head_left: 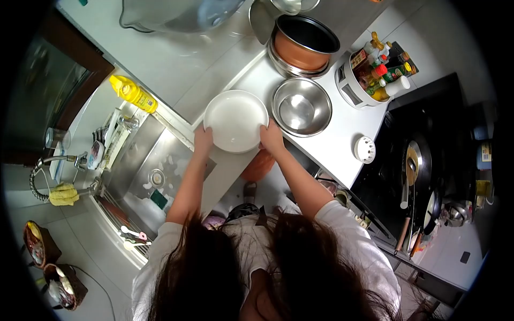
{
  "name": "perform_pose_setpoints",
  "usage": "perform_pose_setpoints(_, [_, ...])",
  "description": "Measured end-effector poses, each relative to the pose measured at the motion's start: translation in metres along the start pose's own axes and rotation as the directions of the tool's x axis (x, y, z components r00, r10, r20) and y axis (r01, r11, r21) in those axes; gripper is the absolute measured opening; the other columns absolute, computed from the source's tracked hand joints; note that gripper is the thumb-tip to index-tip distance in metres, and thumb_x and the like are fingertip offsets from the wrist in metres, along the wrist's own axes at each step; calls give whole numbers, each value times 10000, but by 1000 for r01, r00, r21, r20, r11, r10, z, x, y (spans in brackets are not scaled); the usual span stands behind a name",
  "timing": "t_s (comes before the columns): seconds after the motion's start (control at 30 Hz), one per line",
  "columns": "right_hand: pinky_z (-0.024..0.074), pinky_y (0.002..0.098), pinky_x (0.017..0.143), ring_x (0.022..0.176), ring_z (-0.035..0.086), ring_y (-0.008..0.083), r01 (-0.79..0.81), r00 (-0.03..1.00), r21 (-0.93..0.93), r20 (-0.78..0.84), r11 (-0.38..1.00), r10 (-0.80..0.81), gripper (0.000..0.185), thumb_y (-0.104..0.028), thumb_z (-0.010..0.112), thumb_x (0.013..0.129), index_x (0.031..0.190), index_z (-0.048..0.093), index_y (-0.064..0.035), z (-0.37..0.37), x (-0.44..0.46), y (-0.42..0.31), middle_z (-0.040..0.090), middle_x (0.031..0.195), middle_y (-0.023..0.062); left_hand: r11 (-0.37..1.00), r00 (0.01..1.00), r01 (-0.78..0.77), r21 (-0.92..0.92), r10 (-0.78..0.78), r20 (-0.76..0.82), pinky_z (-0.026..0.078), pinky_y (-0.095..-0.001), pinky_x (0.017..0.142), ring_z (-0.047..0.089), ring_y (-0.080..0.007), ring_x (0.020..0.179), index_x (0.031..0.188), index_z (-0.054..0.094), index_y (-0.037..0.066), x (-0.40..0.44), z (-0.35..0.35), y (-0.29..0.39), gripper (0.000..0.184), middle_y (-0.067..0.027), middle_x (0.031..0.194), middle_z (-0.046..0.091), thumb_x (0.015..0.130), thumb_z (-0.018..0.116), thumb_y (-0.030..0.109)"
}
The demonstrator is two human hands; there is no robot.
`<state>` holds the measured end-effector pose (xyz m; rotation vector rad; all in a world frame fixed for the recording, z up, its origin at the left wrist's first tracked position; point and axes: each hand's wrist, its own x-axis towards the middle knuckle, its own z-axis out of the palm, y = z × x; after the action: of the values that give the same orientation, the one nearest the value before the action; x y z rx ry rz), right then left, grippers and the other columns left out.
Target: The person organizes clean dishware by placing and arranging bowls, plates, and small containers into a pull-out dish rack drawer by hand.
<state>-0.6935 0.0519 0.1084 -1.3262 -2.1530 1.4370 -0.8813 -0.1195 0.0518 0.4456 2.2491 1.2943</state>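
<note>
A white plate (236, 120) is held level between my two hands, over the counter corner. My left hand (203, 140) grips its left rim, the thumb on top and the other fingers hidden below. On the opposite rim, my right hand (271, 138) holds it the same way. The inside of the plate looks bare. Just right of it stands a stainless steel bowl (302, 107) on the white counter. Left of my left arm lies the steel sink (176, 155), with suds and a dark green scouring pad (158, 199) in it.
Behind the bowl stands a copper-coloured pot (302, 48). A white rack of condiment bottles (369, 75) and a small white holed container (364, 149) are to the right, before a black stove with a wok (417, 163). A yellow bottle (133, 93) stands behind the sink, near the faucet (64, 159).
</note>
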Motion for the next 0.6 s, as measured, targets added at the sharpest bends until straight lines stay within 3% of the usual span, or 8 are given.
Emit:
perform_pose_setpoints(0.03, [526, 365, 429, 515, 617, 272, -4, 1000, -11, 15, 1000, 4, 415, -179, 453, 807, 1152, 459, 52, 2, 4, 7, 613, 766, 201, 991, 996, 90, -101, -88, 25, 484, -410, 743, 587, -264, 869, 1173, 489, 10, -11, 0, 17, 450, -126, 979, 587, 748, 465, 155])
perform_pose_setpoints(0.07, [530, 395, 491, 634, 613, 297, -173, 980, 103, 114, 980, 161, 430, -196, 469, 805, 1173, 442, 24, -2, 0, -2, 590, 874, 193, 964, 983, 181, -197, -173, 58, 481, -419, 760, 578, -278, 900, 1206, 455, 15, -34, -2, 56, 488, -134, 1025, 567, 738, 471, 156])
perform_pose_setpoints(0.13, [539, 455, 616, 871, 605, 345, -507, 844, 274, 350, 817, 406, 471, -230, 500, 800, 1217, 407, -32, -14, -14, -34, 543, 1091, 178, 865, 940, 337, -372, -284, 191, 473, -446, 784, 552, -304, 956, 1252, 394, 14, -54, -13, 95, 560, -153, 1097, 525, 716, 482, 154])
perform_pose_setpoints(0.2, [539, 468, 621, 929, 583, 338, -498, 845, 429, 437, 754, 309, 520, -236, 516, 797, 1261, 359, -62, -11, -13, -25, 524, 1129, 154, 721, 872, 476, -504, -311, 378, 466, -482, 800, 521, -328, 1010, 1278, 339, 3, -54, -22, 106, 624, -175, 1150, 481, 690, 493, 146])
perform_pose_setpoints(0.3, [543, 476, 637, 998, 551, 341, -457, 866, 521, 444, 721, 229, 590, -234, 533, 785, 1304, 298, -79, -3, -18, -9, 490, 1182, 143, 609, 828, 556, -565, -346, 442, 457, -493, 827, 503, -338, 1037, 1239, 365, -36, -31, -15, 64, 616, -190, 1124, 489, 661, 494, 133])
perform_pose_setpoints(0.43, [549, 474, 637, 1045, 525, 337, -394, 902, 529, 381, 752, 204, 660, -207, 547, 763, 1338, 244, -91, -2, -41, 4, 451, 1231, 145, 663, 839, 507, -552, -232, 492, 455, -432, 862, 513, -317, 1039, 1210, 392, -54, -47, -23, 49, 616, -200, 1142, 489, 624, 494, 104])
perform_pose_setpoints(0.5, [555, 460, 642, 1041, 529, 322, -387, 902, 637, 413, 667, 128, 664, -185, 560, 764, 1337, 241, -85, -9, -66, 11, 445, 1227, 147, 729, 842, 458, -509, -173, 511, 438, -422, 902, 503, -300, 1067, 1227, 399, -41, -73, -36, 58, 575, -184, 1155, 497, 689, 514, 127])
perform_pose_setpoints(0.6, [562, 432, 645, 992, 549, 285, -260, 944, 700, 328, 665, 24, 643, -150, 576, 777, 1324, 247, -69, -24, -107, 26, 474, 1172, 158, 750, 867, 475, -460, -311, 389, 399, -409, 956, 477, -286, 1120, 1251, 396, -23, -135, -41, 105, 537, -161, 1184, 500, 782, 522, 206])
